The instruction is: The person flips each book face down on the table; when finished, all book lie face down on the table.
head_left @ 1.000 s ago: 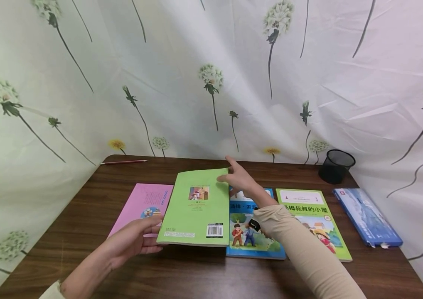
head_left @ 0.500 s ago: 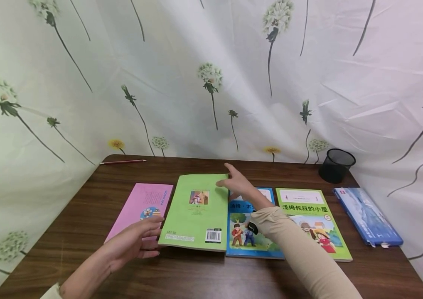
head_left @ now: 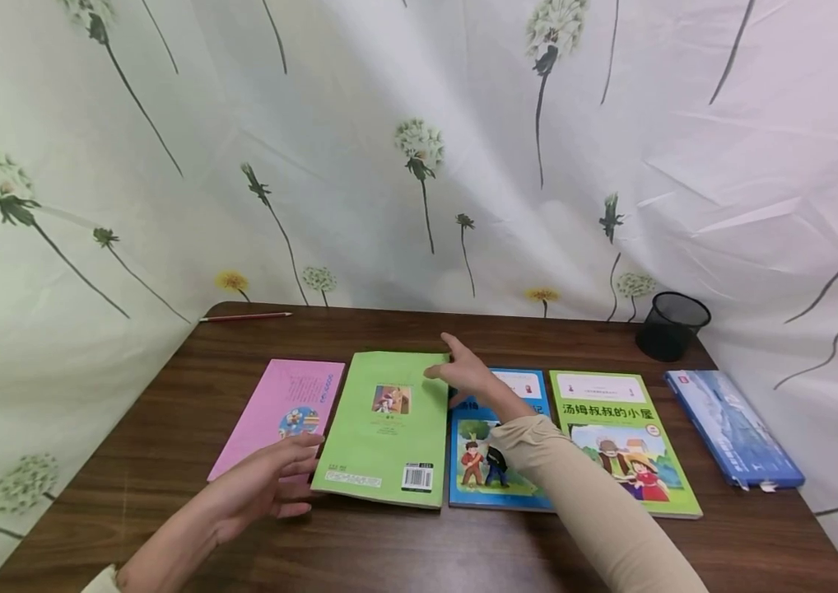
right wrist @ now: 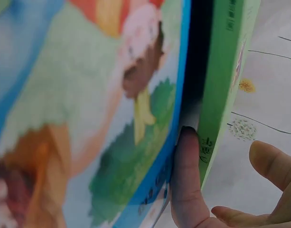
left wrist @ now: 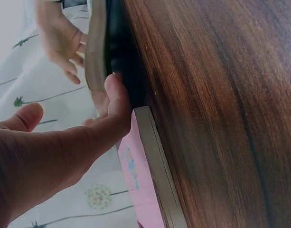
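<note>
Wooden table [head_left: 389, 543]: both hands' straight fingers [head_left: 443, 368] touch green book [head_left: 389, 428] between pink [head_left: 278, 412] and blue books [head_left: 496, 478].

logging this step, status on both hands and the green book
Left hand open, fingertips at green book near corner. Right hand open, touching its far edge. Book nearly flat between pink book and blue book.

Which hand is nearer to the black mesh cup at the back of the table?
Right. The right hand rests on the green book's far corner, nearer the black mesh cup. The left hand is at the book's near-left edge.
</note>
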`<state>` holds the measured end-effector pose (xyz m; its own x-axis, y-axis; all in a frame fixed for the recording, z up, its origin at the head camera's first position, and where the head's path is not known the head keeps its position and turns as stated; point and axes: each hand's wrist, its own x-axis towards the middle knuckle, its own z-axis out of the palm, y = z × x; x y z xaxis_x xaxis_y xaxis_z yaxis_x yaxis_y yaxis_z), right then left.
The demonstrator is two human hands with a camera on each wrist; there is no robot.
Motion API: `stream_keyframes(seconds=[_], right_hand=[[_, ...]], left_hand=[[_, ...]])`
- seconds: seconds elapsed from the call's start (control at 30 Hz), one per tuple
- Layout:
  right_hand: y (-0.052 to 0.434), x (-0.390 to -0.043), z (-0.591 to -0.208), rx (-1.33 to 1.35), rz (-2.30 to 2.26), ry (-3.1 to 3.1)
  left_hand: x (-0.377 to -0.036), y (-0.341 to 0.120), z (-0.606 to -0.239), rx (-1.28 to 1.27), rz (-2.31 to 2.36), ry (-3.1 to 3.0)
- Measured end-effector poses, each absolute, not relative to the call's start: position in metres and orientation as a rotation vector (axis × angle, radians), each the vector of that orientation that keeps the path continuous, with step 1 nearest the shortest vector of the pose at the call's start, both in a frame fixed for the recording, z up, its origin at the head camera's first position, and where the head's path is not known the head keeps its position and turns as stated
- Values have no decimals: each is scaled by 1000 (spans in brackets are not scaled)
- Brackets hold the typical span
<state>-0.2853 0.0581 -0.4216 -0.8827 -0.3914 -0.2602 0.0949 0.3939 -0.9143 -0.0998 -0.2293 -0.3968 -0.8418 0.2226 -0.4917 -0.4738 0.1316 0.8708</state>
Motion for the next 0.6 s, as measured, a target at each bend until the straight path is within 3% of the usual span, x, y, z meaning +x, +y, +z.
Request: stream_keyframes(seconds=[0.6], right_hand=[[55, -289, -425, -280, -1448, 2263]], left_hand=[[-102, -230, -397, -240, 1741, 1896]])
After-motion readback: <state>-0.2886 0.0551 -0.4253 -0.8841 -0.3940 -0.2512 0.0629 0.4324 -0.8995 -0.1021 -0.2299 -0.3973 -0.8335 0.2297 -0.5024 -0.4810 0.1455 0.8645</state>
